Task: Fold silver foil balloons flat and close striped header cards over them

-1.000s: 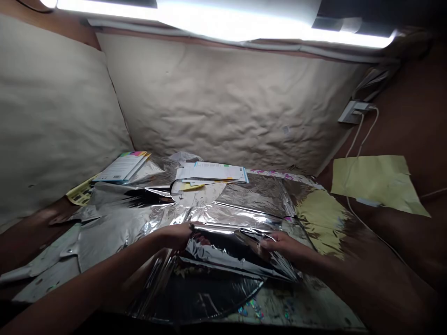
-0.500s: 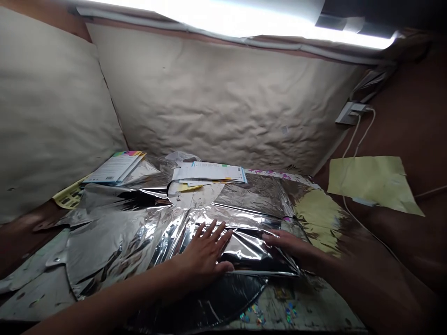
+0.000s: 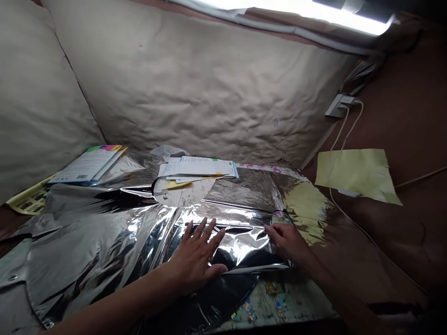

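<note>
Silver foil point(image 3: 104, 251) lies flatter under left hand point(image 3: 195, 256) and right hand point(image 3: 288, 244).

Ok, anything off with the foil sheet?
Yes: the silver foil sheet is badly creased and buckled between the left hand and right hand. A ragged yellow patch also shows at its right side; possibly a reflection, can't tell.

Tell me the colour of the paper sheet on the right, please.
The paper sheet is pale yellow; it shows best in the head view.
</note>
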`<action>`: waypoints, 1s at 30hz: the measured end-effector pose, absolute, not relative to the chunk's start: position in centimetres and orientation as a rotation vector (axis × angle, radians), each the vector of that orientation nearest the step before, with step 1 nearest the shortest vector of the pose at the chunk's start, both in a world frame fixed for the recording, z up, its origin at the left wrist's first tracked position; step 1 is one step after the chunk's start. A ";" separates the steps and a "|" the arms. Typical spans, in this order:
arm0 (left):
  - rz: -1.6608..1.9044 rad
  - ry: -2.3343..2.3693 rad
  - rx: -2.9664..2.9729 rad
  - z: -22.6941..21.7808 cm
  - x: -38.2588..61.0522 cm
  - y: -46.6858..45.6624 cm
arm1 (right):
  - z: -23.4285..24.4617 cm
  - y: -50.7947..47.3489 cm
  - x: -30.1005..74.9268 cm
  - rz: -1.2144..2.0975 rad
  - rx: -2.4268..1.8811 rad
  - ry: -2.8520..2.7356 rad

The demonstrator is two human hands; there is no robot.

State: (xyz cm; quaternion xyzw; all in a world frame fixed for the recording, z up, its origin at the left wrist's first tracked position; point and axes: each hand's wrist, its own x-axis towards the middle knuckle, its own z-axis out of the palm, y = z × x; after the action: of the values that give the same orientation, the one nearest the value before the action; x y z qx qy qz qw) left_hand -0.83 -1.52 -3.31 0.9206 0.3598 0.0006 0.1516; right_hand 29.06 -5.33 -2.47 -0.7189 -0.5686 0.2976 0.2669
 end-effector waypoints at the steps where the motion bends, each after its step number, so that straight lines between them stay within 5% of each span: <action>1: 0.012 1.039 2.648 -3.5 -0.9 -1.5 | -2.4 -5.2 29.1 0.756 -1.989 -1.577; 5: 0.061 1.048 2.666 -3.9 -1.0 -1.5 | -1.9 -5.9 28.6 0.356 -2.142 -1.730; 9: 0.063 1.031 2.684 -3.9 -1.1 -1.5 | -1.1 -7.5 25.7 -0.192 -1.763 -1.973; 14: 0.058 1.065 2.696 -3.6 -0.8 -1.5 | -2.0 -7.3 21.9 0.247 -1.724 -2.448; 24: 0.030 1.023 2.715 -3.7 -0.8 -1.5 | -3.5 -7.4 23.9 0.308 -2.017 -2.279; 30: 0.013 0.866 2.819 -2.7 -2.1 1.0 | 0.1 -12.4 23.8 0.691 -2.046 -2.204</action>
State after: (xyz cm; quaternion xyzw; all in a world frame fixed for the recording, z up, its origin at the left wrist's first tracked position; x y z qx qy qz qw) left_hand -2.11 1.03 -2.67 0.9515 0.2921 0.0043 0.0959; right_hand 23.77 -12.42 0.05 -0.6628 -0.7140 0.2237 0.0280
